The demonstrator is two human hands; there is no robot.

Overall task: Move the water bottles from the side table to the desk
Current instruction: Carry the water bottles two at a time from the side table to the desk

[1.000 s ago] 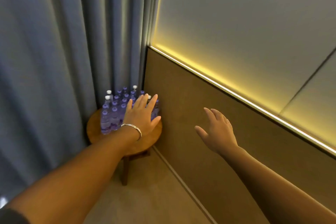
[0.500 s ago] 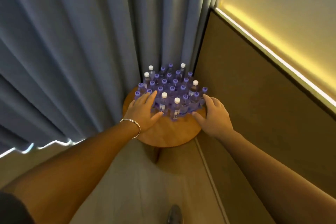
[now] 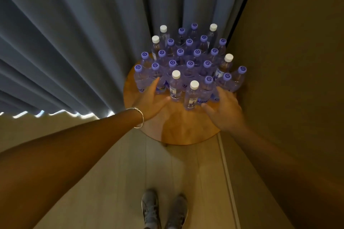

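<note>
Several small clear water bottles [image 3: 189, 69] stand packed together on a round wooden side table [image 3: 178, 128] in the corner. Most have purple caps; a few have white caps, among them two at the front [image 3: 191, 95]. My left hand [image 3: 150, 98], with a bracelet on its wrist, reaches the front-left bottles with straight fingers. My right hand [image 3: 223, 109] is spread at the front-right bottles, its fingertips against them. Neither hand holds a bottle. The desk is not in view.
Blue-grey curtains [image 3: 74, 42] hang behind and left of the table. A brown wall panel [image 3: 288, 61] runs close along the right. My two shoes [image 3: 163, 210] stand on the pale floor in front of the table.
The view has dropped and come closer over the table. Both hands have moved forward from the air to the front edge of the bottle cluster.
</note>
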